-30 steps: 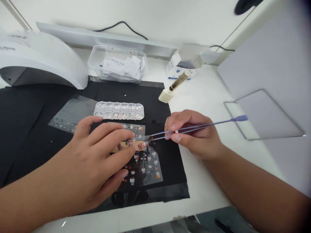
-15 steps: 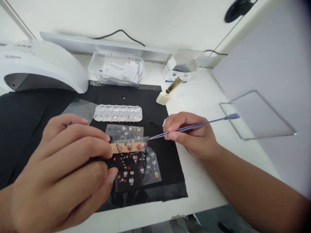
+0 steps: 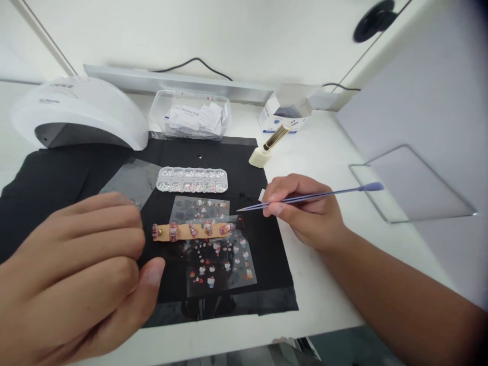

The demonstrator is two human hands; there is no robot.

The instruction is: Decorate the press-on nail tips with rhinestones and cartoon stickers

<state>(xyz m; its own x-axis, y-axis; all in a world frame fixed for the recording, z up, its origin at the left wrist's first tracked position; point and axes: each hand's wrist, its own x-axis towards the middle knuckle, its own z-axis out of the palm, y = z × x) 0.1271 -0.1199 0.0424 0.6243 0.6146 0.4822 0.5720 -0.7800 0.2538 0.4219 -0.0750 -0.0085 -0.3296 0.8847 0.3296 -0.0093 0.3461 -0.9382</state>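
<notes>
A tan stick bearing several decorated false nails lies across clear sticker sheets printed with small cat figures. My left hand is just left of the stick, apart from it. Its fingers are loosely curled and the thumb stands away from them; I see nothing held, though the fingertips are hidden. In my right hand is a pair of purple tweezers, gripped between thumb and fingers. The tweezers' points face left, close together, just above the stick's right end and not touching it. A tiny red piece is by that end.
Behind the sheets lies a clear compartment case of small gems. A cream polish bottle, an open carton, a tub of packets and a white nail lamp stand farther back. A wire frame is at right.
My left hand has let go of the stick and drawn back left, so its whole length shows. My right hand still holds the tweezers, with little movement. The view has shifted slightly.
</notes>
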